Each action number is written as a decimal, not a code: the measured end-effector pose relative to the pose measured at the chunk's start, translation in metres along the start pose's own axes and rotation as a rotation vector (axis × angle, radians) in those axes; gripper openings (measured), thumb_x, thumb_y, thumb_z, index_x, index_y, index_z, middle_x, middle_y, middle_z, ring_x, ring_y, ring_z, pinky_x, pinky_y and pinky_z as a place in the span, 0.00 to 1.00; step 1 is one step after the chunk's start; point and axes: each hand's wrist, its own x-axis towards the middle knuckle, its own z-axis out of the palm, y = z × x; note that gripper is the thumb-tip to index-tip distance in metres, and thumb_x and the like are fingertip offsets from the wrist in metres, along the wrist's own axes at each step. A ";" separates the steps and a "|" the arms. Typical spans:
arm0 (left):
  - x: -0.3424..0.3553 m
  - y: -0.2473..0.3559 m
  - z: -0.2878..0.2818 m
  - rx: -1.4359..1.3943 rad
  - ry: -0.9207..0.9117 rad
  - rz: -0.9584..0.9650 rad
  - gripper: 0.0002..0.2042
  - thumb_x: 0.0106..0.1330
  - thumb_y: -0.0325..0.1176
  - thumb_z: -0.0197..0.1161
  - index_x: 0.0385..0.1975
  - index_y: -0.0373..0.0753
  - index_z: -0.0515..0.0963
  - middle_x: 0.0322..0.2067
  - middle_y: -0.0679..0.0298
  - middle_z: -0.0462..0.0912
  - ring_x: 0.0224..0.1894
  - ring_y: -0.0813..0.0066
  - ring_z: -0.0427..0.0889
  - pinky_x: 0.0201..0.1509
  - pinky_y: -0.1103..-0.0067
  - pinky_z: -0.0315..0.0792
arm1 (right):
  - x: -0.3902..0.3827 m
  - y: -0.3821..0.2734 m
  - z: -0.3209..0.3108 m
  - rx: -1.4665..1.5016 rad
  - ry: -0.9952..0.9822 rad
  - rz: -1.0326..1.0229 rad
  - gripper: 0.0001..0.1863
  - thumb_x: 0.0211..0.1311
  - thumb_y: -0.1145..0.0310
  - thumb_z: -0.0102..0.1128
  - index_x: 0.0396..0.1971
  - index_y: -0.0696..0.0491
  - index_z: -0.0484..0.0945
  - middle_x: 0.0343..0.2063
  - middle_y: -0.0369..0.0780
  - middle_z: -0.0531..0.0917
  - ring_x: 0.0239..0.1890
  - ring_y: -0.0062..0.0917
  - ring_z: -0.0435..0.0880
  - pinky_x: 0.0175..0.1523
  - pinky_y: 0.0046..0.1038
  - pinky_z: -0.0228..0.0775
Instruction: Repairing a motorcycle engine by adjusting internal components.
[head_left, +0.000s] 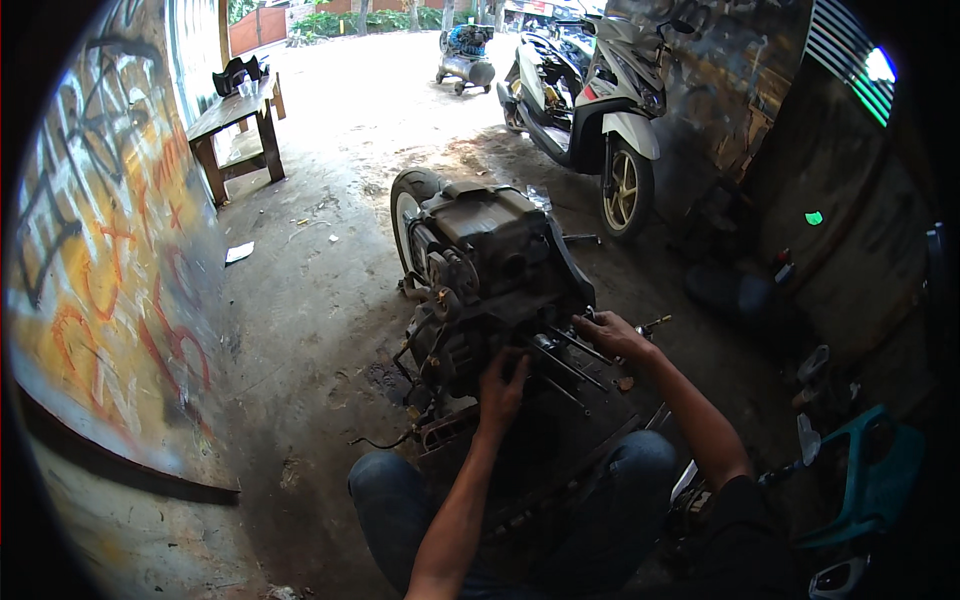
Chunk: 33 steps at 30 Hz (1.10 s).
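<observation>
A dark, greasy scooter engine point(465, 330) lies on the ground in front of my knees, with a rear wheel point(408, 215) at its far left. Several long metal studs point(572, 368) stick out of its near side toward me. My left hand point(503, 388) reaches up to the engine's near face, just left of the studs. Its fingers are bent, and what they grip is lost in shadow. Beside the upper stud, at the engine's right edge, my right hand point(615, 338) has its fingers pinched together. Something small and shiny shows at those fingertips, too small to name.
A white scooter point(625, 125) with panels off stands beyond the engine. An air compressor point(466, 65) sits farther back. Along the left wall is a wooden bench point(240, 120). At the lower right lies a teal plastic piece point(868, 480), and a dark seat-like shape point(735, 292) rests near the right wall.
</observation>
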 end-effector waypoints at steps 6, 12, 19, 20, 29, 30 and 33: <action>0.000 -0.001 -0.001 0.003 -0.020 -0.010 0.08 0.72 0.31 0.61 0.43 0.34 0.80 0.36 0.59 0.86 0.41 0.75 0.84 0.47 0.76 0.75 | 0.003 0.005 -0.009 0.080 -0.197 -0.072 0.24 0.74 0.42 0.53 0.34 0.51 0.79 0.20 0.25 0.70 0.21 0.10 0.64 0.24 0.20 0.55; 0.001 -0.002 -0.002 0.019 -0.017 -0.010 0.08 0.72 0.32 0.61 0.43 0.34 0.80 0.37 0.58 0.86 0.42 0.74 0.83 0.49 0.76 0.74 | 0.010 0.017 -0.012 -0.114 -0.124 -0.273 0.22 0.75 0.47 0.53 0.43 0.54 0.80 0.25 0.27 0.74 0.25 0.12 0.67 0.29 0.22 0.60; 0.001 -0.003 -0.002 0.031 -0.003 -0.058 0.09 0.71 0.33 0.62 0.43 0.35 0.80 0.37 0.59 0.86 0.42 0.73 0.83 0.50 0.75 0.74 | 0.012 0.015 -0.014 -0.032 -0.217 -0.094 0.26 0.74 0.42 0.52 0.31 0.51 0.77 0.19 0.26 0.68 0.20 0.10 0.62 0.24 0.20 0.54; 0.000 -0.003 -0.002 0.050 -0.009 -0.010 0.09 0.71 0.33 0.62 0.43 0.35 0.80 0.37 0.59 0.86 0.43 0.74 0.83 0.50 0.75 0.74 | 0.012 0.012 -0.015 0.005 -0.279 -0.153 0.26 0.74 0.42 0.52 0.31 0.51 0.77 0.19 0.26 0.68 0.20 0.10 0.62 0.24 0.20 0.54; 0.001 -0.008 -0.003 0.021 -0.048 -0.082 0.09 0.72 0.33 0.61 0.43 0.34 0.80 0.38 0.59 0.86 0.43 0.75 0.82 0.50 0.77 0.73 | 0.009 0.011 -0.012 -0.023 -0.218 -0.161 0.24 0.75 0.44 0.51 0.38 0.52 0.79 0.24 0.26 0.72 0.25 0.09 0.66 0.28 0.19 0.58; 0.001 -0.010 -0.002 0.039 -0.054 -0.090 0.09 0.72 0.33 0.61 0.43 0.34 0.80 0.38 0.59 0.86 0.43 0.75 0.82 0.50 0.77 0.73 | 0.008 0.016 -0.008 0.013 -0.179 -0.188 0.23 0.76 0.45 0.52 0.43 0.52 0.79 0.26 0.25 0.72 0.27 0.09 0.65 0.30 0.19 0.59; 0.001 -0.016 0.001 -0.003 -0.043 -0.106 0.09 0.72 0.33 0.61 0.42 0.34 0.80 0.36 0.59 0.85 0.42 0.76 0.82 0.50 0.77 0.73 | 0.005 0.028 0.001 -0.007 0.002 -0.432 0.24 0.76 0.44 0.51 0.43 0.52 0.79 0.25 0.24 0.71 0.26 0.09 0.64 0.29 0.20 0.58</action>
